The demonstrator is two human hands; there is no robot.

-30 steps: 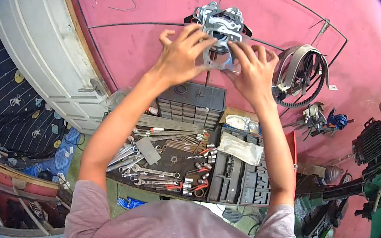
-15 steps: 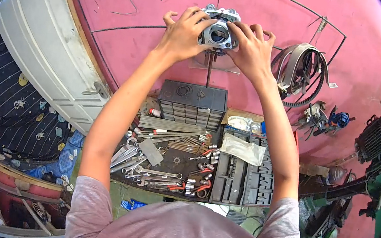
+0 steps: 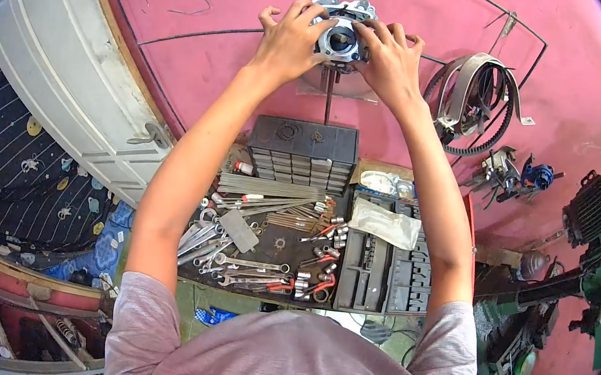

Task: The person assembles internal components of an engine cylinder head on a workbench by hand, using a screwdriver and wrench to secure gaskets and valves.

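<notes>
The left hand [image 3: 287, 43] and right hand [image 3: 391, 61] grip a grey part [image 3: 343, 26] from either side, fingers bent over its top, thumbs low. It sits high before the pink wall [image 3: 408, 4], its round opening facing the camera. Bare wall lies left and right of the hands; below, a dark rod [image 3: 328, 104] runs down toward the drawer cabinet [image 3: 300, 159]. A second ago the thumbs were lower, a thin sheet between them — now they flank the opening. Hanging belts [image 3: 455, 94] crowd the right forearm's side; spanners [image 3: 252, 264] cover the bench's left — a tool case [image 3: 402, 277] its right.
</notes>
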